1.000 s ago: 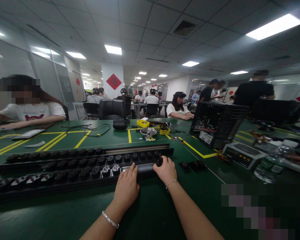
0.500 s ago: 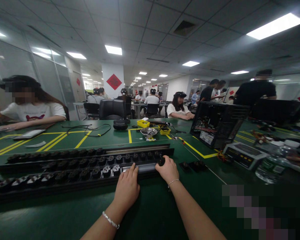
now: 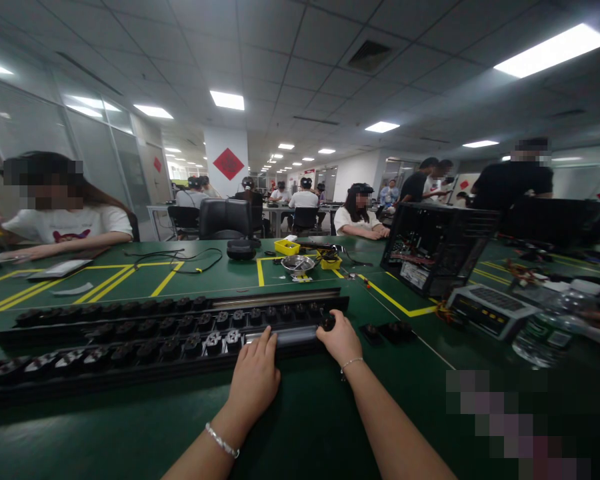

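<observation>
My left hand [image 3: 255,373] lies with its fingers stretched out on the near black rail [image 3: 297,335], pressing by its bare metallic stretch. Several black round socket modules [image 3: 171,347] fill that rail to the left of my fingers. At the rail's right end, my right hand [image 3: 344,340] is closed around one black socket module [image 3: 326,323], which my fingers partly cover. Just behind lies a second long rail [image 3: 275,301] with rows of similar modules. Loose black modules [image 3: 397,331] sit on the green table to the right of my right hand.
A metal bowl [image 3: 298,265] and a yellow tray [image 3: 287,247] stand behind the rails. To the right are an open computer case [image 3: 437,250], a power supply unit [image 3: 491,311] and a water bottle [image 3: 547,333]. A co-worker [image 3: 75,223] sits across at the left.
My right hand has shifted slightly right along the rail's end with the black socket module in its fingers. My left hand stays in place.
</observation>
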Demonstrator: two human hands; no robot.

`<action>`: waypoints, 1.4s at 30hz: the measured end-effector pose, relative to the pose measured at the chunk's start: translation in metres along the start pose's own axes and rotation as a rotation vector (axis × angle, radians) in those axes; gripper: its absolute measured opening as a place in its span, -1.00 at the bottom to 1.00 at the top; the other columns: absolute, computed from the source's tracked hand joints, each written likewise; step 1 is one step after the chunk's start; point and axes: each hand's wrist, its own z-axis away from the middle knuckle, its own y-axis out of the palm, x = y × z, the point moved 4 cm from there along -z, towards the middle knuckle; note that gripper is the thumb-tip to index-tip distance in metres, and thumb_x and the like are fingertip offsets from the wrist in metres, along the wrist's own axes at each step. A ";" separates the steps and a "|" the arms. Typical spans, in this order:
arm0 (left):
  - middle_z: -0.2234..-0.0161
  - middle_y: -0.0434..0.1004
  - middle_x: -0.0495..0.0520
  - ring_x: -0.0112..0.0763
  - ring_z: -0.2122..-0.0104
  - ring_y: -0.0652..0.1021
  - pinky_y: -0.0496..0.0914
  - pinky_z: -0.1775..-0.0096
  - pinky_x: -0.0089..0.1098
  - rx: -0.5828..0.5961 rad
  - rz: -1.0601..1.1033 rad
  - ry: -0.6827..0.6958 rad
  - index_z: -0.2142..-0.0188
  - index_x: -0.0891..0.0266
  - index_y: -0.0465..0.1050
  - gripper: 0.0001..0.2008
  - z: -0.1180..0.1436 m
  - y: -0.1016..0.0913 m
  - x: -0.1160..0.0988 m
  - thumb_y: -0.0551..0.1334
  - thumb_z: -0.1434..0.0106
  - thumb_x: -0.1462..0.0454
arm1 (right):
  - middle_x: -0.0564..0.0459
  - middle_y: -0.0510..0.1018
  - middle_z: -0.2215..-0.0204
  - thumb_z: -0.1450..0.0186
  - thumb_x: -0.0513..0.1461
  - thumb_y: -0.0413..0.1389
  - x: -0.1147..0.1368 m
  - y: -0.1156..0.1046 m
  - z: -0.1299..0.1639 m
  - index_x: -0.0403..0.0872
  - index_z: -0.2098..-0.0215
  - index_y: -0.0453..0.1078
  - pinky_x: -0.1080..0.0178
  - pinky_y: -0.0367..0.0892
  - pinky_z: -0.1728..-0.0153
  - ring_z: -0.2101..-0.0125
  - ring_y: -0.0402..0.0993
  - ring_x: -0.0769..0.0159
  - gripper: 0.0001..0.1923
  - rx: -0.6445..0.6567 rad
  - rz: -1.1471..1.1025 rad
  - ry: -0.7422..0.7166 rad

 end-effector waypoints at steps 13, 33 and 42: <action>-0.21 0.12 0.12 -0.28 -0.10 0.27 0.12 -0.09 -0.24 0.003 -0.003 0.002 -0.13 0.23 0.16 -0.43 0.000 0.000 0.000 0.04 -0.08 0.37 | 0.00 0.46 0.08 -0.08 -0.18 0.06 -0.014 -0.002 -0.008 0.01 -0.05 0.19 0.27 0.25 0.21 0.13 0.41 0.20 -0.47 -0.007 -0.091 0.000; -0.21 0.13 0.11 -0.26 -0.10 0.27 0.13 -0.08 -0.22 -0.006 0.000 -0.001 -0.13 0.23 0.16 -0.44 0.000 0.000 0.000 0.03 -0.09 0.37 | -0.03 0.51 0.21 -0.08 -0.23 0.06 -0.034 -0.013 -0.019 -0.07 -0.03 0.22 0.30 0.27 0.20 0.20 0.44 0.25 -0.48 -0.055 -0.158 0.012; -0.20 0.15 0.12 -0.26 -0.10 0.28 0.14 -0.08 -0.20 -0.006 0.017 -0.007 -0.13 0.23 0.17 -0.47 -0.001 -0.002 0.000 0.01 -0.12 0.35 | -0.04 0.50 0.21 -0.08 -0.25 0.05 -0.040 -0.015 -0.023 -0.08 0.00 0.24 0.29 0.29 0.19 0.23 0.46 0.25 -0.52 -0.060 -0.159 0.041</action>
